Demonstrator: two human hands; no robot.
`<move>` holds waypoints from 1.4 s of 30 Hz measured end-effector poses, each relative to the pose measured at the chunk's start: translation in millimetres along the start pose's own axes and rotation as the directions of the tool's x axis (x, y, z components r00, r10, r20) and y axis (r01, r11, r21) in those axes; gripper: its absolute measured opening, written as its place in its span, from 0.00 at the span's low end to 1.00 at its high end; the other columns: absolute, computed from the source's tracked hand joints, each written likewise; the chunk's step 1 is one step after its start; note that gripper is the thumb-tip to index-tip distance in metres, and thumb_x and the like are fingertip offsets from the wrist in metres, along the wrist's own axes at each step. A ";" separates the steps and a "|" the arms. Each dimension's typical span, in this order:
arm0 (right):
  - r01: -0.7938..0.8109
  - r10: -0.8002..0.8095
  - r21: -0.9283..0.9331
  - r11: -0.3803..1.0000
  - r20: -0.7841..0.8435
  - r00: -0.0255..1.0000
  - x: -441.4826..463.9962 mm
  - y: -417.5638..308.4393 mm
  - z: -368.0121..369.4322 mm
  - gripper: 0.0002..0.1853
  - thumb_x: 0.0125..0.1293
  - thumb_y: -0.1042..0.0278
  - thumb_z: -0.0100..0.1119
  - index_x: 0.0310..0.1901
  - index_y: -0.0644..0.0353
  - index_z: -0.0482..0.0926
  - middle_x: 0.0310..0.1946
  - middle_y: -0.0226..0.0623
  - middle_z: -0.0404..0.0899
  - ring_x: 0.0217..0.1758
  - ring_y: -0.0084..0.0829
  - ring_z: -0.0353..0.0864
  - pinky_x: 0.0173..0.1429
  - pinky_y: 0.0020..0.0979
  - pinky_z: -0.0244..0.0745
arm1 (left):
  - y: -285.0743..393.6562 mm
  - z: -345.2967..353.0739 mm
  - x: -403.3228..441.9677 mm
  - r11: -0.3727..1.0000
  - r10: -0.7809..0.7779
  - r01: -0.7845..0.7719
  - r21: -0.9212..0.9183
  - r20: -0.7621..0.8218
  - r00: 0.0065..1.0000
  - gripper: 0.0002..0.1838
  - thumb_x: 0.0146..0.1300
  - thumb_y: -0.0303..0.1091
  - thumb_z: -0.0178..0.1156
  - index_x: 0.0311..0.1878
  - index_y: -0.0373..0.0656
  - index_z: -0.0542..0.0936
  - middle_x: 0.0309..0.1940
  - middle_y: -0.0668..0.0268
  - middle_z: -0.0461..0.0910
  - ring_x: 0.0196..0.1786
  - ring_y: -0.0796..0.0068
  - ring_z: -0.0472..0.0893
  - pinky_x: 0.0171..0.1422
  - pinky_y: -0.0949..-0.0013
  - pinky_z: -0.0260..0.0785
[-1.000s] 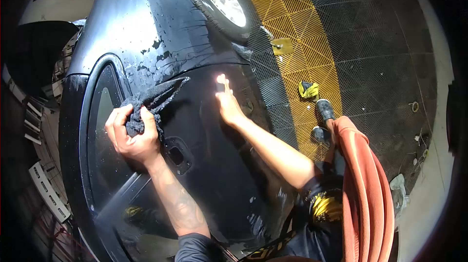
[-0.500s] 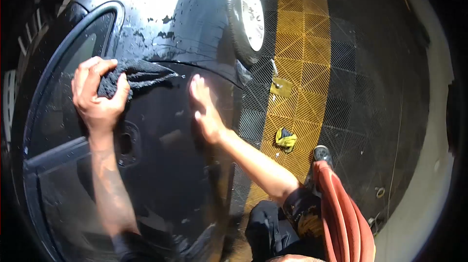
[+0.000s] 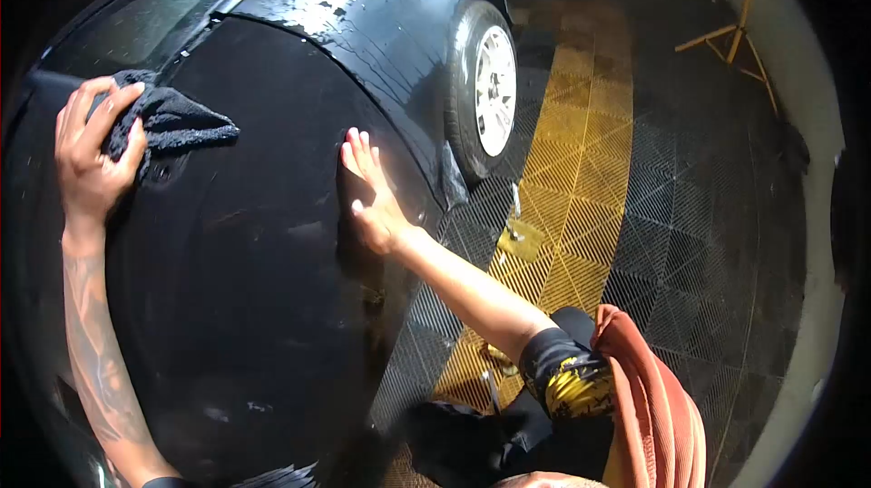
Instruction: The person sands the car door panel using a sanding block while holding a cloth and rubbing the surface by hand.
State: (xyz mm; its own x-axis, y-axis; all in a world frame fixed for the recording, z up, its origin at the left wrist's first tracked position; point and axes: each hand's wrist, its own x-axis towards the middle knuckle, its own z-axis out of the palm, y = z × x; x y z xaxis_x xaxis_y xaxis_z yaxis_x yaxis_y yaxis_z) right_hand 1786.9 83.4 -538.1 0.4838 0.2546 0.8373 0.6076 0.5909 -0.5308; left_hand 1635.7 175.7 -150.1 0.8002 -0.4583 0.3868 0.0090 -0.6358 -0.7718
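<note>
Black and yellow tile floor (image 3: 585, 139), dark car beside it, light glare on the wet rear panel (image 3: 381, 12). Left hand (image 3: 95, 152): fingers curled, gripping a dark fluffy cloth (image 3: 186, 116) at the upper door (image 3: 245, 307), below the window (image 3: 145, 21). Right hand (image 3: 374, 207): nothing grasped, fingers extended over the lower door; contact unclear. Silver-rimmed wheel (image 3: 494, 93) farther forward. Rust-colored ribbed fabric (image 3: 653, 406) beside right sleeve (image 3: 567, 375).
</note>
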 end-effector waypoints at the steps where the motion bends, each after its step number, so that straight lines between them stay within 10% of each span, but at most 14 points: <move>1: 0.004 -0.003 0.003 1.000 -0.062 0.998 8.4 15.3 -1.0 0.43 0.71 0.44 0.41 0.81 0.63 0.50 0.84 0.50 0.39 0.87 0.49 0.30 0.85 0.54 0.24 | -3.2 22.7 -0.6 1.000 0.004 -0.005 -0.024 -0.030 1.000 0.19 0.55 0.24 0.66 0.53 0.43 0.85 0.49 0.59 0.80 0.55 0.58 0.80 0.62 0.59 0.70; 4: 0.138 -0.137 -0.002 0.990 -0.093 0.986 61.5 30.9 -14.6 0.40 0.73 0.45 0.41 0.80 0.60 0.53 0.84 0.51 0.40 0.87 0.47 0.32 0.85 0.52 0.23 | -2.0 21.7 -5.6 1.000 -0.003 0.002 -0.010 -0.129 0.992 0.17 0.55 0.25 0.66 0.51 0.43 0.85 0.47 0.60 0.80 0.53 0.58 0.80 0.61 0.59 0.70; 11: -0.094 0.096 0.078 0.992 -0.030 0.995 8.5 24.2 -18.9 0.52 0.72 0.23 0.30 0.81 0.61 0.47 0.84 0.51 0.33 0.87 0.48 0.27 0.84 0.51 0.18 | -11.2 29.7 3.4 0.979 -0.022 0.008 -0.204 -0.069 0.997 0.17 0.52 0.26 0.67 0.48 0.43 0.84 0.45 0.60 0.82 0.54 0.58 0.81 0.63 0.60 0.70; 15: 0.072 -0.066 0.097 0.993 -0.067 0.996 51.8 35.5 -27.2 0.49 0.73 0.28 0.36 0.81 0.64 0.49 0.84 0.50 0.37 0.87 0.46 0.28 0.84 0.49 0.17 | -12.9 31.9 1.9 0.985 -0.012 -0.014 -0.174 -0.149 0.989 0.15 0.52 0.28 0.68 0.46 0.45 0.84 0.45 0.62 0.83 0.54 0.61 0.82 0.63 0.61 0.71; 17: 0.061 -0.056 0.128 0.990 -0.037 0.998 42.9 43.2 -31.8 0.42 0.74 0.46 0.38 0.80 0.69 0.49 0.84 0.48 0.38 0.87 0.43 0.32 0.86 0.42 0.25 | -16.6 33.4 1.5 0.982 -0.003 -0.023 -0.189 -0.135 0.991 0.15 0.53 0.28 0.68 0.47 0.45 0.85 0.45 0.63 0.83 0.54 0.61 0.82 0.64 0.62 0.72; 28: 0.086 -0.092 -0.166 0.982 -0.029 0.995 74.0 23.8 -23.9 0.36 0.76 0.57 0.41 0.81 0.63 0.49 0.84 0.48 0.40 0.88 0.41 0.31 0.87 0.41 0.26 | -20.2 30.9 -2.6 0.983 -0.002 -0.022 -0.184 -0.133 0.991 0.16 0.53 0.25 0.66 0.47 0.42 0.84 0.45 0.61 0.83 0.55 0.61 0.82 0.65 0.62 0.71; 31: -0.090 0.087 -0.067 0.994 -0.045 0.995 23.8 55.0 -22.8 0.39 0.76 0.48 0.41 0.80 0.63 0.50 0.84 0.50 0.37 0.87 0.44 0.30 0.87 0.42 0.25 | -20.1 37.7 -4.7 0.988 -0.026 0.002 -0.152 -0.157 0.987 0.16 0.52 0.25 0.67 0.47 0.42 0.84 0.44 0.61 0.83 0.54 0.60 0.82 0.65 0.61 0.71; 35: 0.066 -0.060 -0.084 0.994 0.069 0.996 40.1 43.2 -28.7 0.50 0.73 0.27 0.31 0.81 0.63 0.45 0.84 0.51 0.35 0.87 0.50 0.27 0.84 0.52 0.19 | -18.5 36.6 -2.9 0.989 0.002 -0.029 -0.147 -0.185 0.983 0.16 0.52 0.26 0.67 0.46 0.42 0.83 0.45 0.62 0.83 0.54 0.61 0.82 0.64 0.61 0.71; 42: 0.180 -0.156 -0.204 0.962 0.129 0.979 20.9 38.1 -14.9 0.54 0.70 0.27 0.42 0.82 0.62 0.39 0.84 0.54 0.29 0.86 0.55 0.22 0.81 0.61 0.15 | -24.4 39.5 -3.1 0.983 0.019 -0.047 -0.177 -0.157 0.987 0.16 0.52 0.25 0.67 0.46 0.41 0.82 0.45 0.61 0.81 0.54 0.60 0.82 0.64 0.61 0.70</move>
State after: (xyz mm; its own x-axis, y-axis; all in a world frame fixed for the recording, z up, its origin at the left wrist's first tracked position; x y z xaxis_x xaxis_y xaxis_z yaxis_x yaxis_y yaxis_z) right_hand 1829.5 99.8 -542.7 0.2980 0.2559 0.9196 0.8004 0.4580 -0.3869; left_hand 1656.7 217.2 -152.4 0.6958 -0.5624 0.4467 -0.1348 -0.7132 -0.6879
